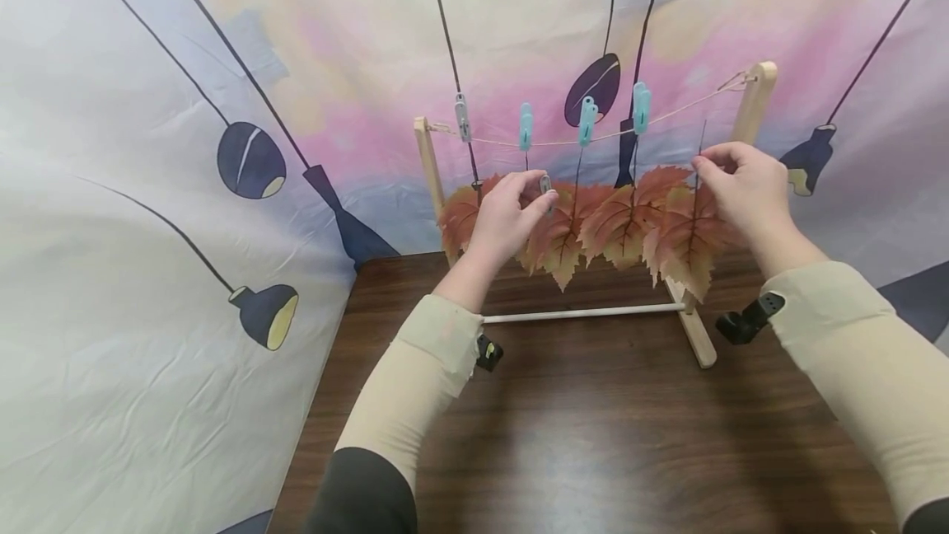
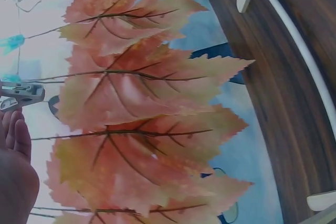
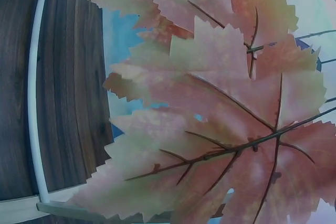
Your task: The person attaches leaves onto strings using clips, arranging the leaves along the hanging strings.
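My left hand (image 1: pixel 511 208) pinches a small grey clothespin (image 1: pixel 545 185) between thumb and fingers, below the line. In the left wrist view, that clothespin (image 2: pixel 23 93) shows at the left edge beside part of the left hand (image 2: pixel 18 174). With thumb and forefinger, my right hand (image 1: pixel 749 188) holds the thin stem of an orange-red artificial maple leaf (image 1: pixel 693 229) upright near the line's right end. The right wrist view shows this leaf (image 3: pixel 247 142) up close, but not the hand. More maple leaves (image 1: pixel 559 233) hang in an overlapping row to its left.
A cord (image 1: pixel 675 118) runs between the wooden posts (image 1: pixel 754 105) of a rack. On it sit a grey clothespin (image 1: pixel 463 118) and light blue clothespins (image 1: pixel 641 108). A white rod (image 1: pixel 586 314) joins the rack's feet on the brown table (image 1: pixel 593 435). Behind hangs a painted cloth (image 1: pixel 334 64).
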Demonstrator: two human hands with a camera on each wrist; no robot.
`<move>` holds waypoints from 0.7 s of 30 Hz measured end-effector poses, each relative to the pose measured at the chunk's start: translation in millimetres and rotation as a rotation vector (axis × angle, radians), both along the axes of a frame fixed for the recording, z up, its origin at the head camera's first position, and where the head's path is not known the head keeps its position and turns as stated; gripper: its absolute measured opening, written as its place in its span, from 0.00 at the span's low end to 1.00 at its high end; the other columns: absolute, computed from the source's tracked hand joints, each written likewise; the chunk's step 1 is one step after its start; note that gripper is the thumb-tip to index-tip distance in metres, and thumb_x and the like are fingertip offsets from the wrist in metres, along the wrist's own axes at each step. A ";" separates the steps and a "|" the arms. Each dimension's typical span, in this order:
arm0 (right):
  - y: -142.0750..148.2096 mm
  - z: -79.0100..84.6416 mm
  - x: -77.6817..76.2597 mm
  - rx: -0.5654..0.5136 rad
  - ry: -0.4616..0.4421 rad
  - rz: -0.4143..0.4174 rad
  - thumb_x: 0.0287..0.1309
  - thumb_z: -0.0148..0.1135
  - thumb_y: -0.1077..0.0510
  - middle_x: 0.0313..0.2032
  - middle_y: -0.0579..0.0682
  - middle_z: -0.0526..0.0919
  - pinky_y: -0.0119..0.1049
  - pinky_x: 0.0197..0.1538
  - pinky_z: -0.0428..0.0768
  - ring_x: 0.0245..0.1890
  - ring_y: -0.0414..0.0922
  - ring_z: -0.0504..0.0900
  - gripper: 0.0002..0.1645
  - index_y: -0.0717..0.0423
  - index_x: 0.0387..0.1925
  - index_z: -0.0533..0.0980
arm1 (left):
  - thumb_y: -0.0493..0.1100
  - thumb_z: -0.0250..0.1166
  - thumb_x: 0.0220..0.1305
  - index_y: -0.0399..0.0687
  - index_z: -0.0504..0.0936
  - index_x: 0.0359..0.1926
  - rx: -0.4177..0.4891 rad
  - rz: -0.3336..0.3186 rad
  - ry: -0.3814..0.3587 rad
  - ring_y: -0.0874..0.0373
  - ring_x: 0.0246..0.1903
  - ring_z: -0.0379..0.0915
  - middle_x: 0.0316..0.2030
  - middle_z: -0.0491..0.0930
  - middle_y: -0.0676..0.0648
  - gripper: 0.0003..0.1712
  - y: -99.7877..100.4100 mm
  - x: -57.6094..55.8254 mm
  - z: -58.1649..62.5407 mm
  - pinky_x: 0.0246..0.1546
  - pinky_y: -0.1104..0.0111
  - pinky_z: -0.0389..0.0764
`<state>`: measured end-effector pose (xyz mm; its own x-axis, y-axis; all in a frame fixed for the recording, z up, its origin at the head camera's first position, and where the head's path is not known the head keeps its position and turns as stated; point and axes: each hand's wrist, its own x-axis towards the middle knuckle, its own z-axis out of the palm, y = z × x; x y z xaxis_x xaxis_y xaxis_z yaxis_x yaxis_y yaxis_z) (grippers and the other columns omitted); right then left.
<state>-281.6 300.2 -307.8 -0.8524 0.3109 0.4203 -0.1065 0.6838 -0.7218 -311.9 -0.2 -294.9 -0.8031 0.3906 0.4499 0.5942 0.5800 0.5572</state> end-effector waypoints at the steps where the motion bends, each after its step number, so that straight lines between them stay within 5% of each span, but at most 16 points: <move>1: -0.2 0.5 0.1 0.001 0.001 0.001 0.60 0.55 0.41 0.28 0.38 0.78 0.30 0.36 0.65 0.32 0.35 0.70 0.27 0.59 0.47 0.79 | 0.49 0.60 0.65 0.43 0.73 0.58 0.004 -0.004 0.004 0.60 0.40 0.74 0.41 0.76 0.48 0.24 1.7 -0.4 2.2 0.42 0.73 0.73; 10: -4.8 5.6 -1.4 0.020 -0.017 -0.013 0.61 0.54 0.41 0.37 0.54 0.82 0.34 0.38 0.67 0.34 0.38 0.72 0.27 0.57 0.48 0.79 | 0.49 0.61 0.64 0.44 0.76 0.56 0.050 0.007 0.074 0.61 0.36 0.74 0.40 0.77 0.49 0.22 18.6 -5.2 21.8 0.37 0.73 0.73; 21: -7.0 6.8 -4.3 0.023 -0.031 -0.009 0.60 0.54 0.40 0.37 0.53 0.82 0.32 0.32 0.67 0.29 0.37 0.73 0.27 0.57 0.48 0.79 | 0.48 0.61 0.64 0.43 0.76 0.55 0.103 0.059 0.072 0.61 0.37 0.75 0.41 0.78 0.49 0.21 36.0 -9.0 37.3 0.39 0.73 0.73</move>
<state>-286.0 293.2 -301.0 -0.8622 0.3092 0.4012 -0.0783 0.7011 -0.7088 -320.9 35.9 -257.6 -0.7879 0.2922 0.5420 0.6009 0.5574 0.5729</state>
